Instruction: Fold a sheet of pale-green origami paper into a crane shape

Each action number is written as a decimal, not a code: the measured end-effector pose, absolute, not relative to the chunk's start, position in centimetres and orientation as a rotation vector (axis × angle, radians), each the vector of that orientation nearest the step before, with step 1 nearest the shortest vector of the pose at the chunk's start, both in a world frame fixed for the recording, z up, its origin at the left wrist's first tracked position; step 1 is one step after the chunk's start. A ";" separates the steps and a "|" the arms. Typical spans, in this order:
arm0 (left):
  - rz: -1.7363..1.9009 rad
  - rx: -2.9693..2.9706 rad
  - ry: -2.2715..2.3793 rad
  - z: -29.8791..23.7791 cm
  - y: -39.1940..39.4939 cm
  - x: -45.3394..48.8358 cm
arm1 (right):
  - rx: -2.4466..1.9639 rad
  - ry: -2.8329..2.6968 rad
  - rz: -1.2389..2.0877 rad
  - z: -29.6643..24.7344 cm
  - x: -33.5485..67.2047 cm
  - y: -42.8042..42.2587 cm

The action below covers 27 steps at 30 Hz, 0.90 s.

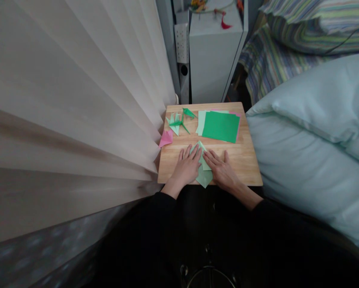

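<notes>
Lt green folded paper [205,177] sits just below frame ctr, on the near part of the wooden table [247,162]; pointed top end, lower tip at the near edge, seemingly poking a bit past it. L hand [187,166] lies flat over its left side, fingers extended & slightly spread, not gripping. R hand [223,169] presses on its right side, fingers straight & close tog., thumb out to the side, also no grip.

Above the hands, R of ctr: stack of dk green sheets [220,127], w/ pale green sheets [201,121] showing at left and pink paper [238,129] at right edge. Upper left of table: dk green folded piece [181,123] w/ thin points, overlapping a pale green folded piece [175,129]; pink folded piece [166,138] just below, by the left edge.

Further out: pleated curtain [77,88] fills left of frame; white cabinet [213,66] top ctr w/ red tassel [225,24] on top; striped bedding [275,64] upper R, pale blue quilt [311,120] down the R side. Black sleeves at bottom, dark.
</notes>
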<state>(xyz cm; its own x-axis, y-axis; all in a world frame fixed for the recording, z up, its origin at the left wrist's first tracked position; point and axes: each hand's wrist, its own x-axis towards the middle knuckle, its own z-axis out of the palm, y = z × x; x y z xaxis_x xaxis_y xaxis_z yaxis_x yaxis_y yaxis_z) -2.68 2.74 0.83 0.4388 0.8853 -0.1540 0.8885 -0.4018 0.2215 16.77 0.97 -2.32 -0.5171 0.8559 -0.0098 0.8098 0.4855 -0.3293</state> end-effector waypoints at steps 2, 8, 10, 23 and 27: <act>0.008 2.444 1.544 1.0 2.7 -2.6 | -1.456 -2.568 0.439 -2.2 16.7 1.0; 0.078 2.483 1.592 1.3 2.4 -2.2 | -1.448 -2.592 0.481 -1.7 16.5 0.8; 0.086 2.481 1.610 1.2 2.3 -2.1 | -1.443 -2.593 0.486 -1.6 16.5 0.8; 0.141 2.487 1.674 1.5 2.4 -1.9 | -1.391 -2.605 0.536 -1.0 16.4 -0.1; 0.148 2.474 1.694 1.2 2.5 -1.9 | -1.391 -2.615 0.527 -0.8 16.3 -0.6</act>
<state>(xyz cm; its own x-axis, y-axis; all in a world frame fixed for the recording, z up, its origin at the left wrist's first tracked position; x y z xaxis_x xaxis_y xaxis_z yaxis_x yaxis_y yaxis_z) -1.86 2.49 1.22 0.3615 0.9324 0.0022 0.9186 -0.3566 0.1704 16.32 -0.63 -0.83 -0.5655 0.8235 -0.0456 0.7768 0.5132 -0.3649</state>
